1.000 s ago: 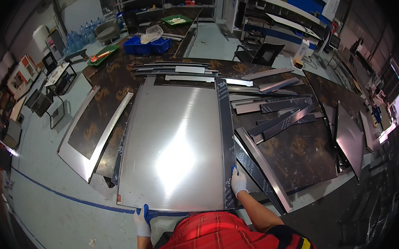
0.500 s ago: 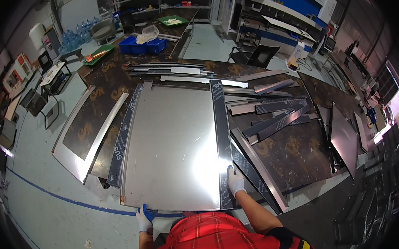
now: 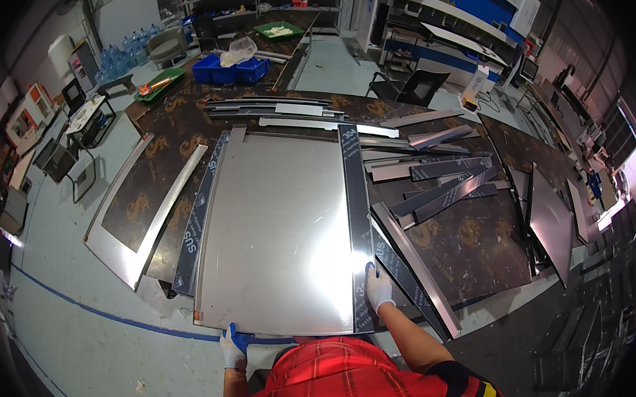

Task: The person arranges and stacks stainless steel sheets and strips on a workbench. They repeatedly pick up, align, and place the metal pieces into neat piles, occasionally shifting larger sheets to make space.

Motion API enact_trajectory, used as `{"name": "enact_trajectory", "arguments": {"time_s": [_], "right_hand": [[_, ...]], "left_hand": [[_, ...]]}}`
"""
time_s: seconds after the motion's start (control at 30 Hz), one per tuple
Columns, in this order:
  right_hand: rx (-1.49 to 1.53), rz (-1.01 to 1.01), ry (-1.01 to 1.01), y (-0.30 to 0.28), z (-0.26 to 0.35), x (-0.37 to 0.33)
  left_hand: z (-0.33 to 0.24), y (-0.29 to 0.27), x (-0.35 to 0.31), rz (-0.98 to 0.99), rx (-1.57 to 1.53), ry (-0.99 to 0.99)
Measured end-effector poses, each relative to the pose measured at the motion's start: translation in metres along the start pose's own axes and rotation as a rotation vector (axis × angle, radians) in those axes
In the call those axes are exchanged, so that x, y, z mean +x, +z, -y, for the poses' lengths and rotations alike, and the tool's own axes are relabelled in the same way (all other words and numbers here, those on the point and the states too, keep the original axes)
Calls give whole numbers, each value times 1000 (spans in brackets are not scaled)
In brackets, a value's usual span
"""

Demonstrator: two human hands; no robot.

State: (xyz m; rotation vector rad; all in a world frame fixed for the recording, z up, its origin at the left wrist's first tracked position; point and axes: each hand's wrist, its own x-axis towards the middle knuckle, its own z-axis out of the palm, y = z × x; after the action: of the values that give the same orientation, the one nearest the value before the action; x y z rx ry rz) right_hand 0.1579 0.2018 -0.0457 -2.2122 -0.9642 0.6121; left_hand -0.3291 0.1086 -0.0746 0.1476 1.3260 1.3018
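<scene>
A large bare steel sheet panel (image 3: pixel 279 225) lies on the dark worktable in front of me, reflecting a bright glare at its right. Strips covered in dark printed film run along its sides, a left strip (image 3: pixel 199 227) and a right strip (image 3: pixel 356 179). My left hand (image 3: pixel 234 347), in a white glove with blue fingertips, is closed on the panel's near edge. In a matching glove, my right hand (image 3: pixel 379 287) grips the panel's right border over the film. The undersides of both grips are hidden.
Long bent metal profiles (image 3: pixel 416 272) and film-covered strips (image 3: pixel 447 193) lie crossed at the right. A frame-shaped sheet (image 3: pixel 118 255) overhangs the table's left edge. More strips (image 3: pixel 294 110) lie beyond the panel. Blue bins (image 3: pixel 231 72) and a black chair (image 3: pixel 409 87) stand farther back.
The view has shifted very slightly. Both hands keep their places on the panel, and nothing else has visibly moved.
</scene>
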Motion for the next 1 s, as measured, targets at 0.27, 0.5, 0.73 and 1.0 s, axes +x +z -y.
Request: {"name": "enact_trajectory", "arguments": {"time_s": [0.27,0.5,0.73,1.0], "right_hand": [[91,67,120,-4,8,-1],[85,181,163,-17,23,-6],[73,136,115,-10,15,-3],[30,86,55,-3,2,3]], "left_hand": [[1,3,2,2,-34,9],[2,6,-2,14,-71,29],[5,-2,6,21,-99,-4],[2,5,-2,52,-118,17]]}}
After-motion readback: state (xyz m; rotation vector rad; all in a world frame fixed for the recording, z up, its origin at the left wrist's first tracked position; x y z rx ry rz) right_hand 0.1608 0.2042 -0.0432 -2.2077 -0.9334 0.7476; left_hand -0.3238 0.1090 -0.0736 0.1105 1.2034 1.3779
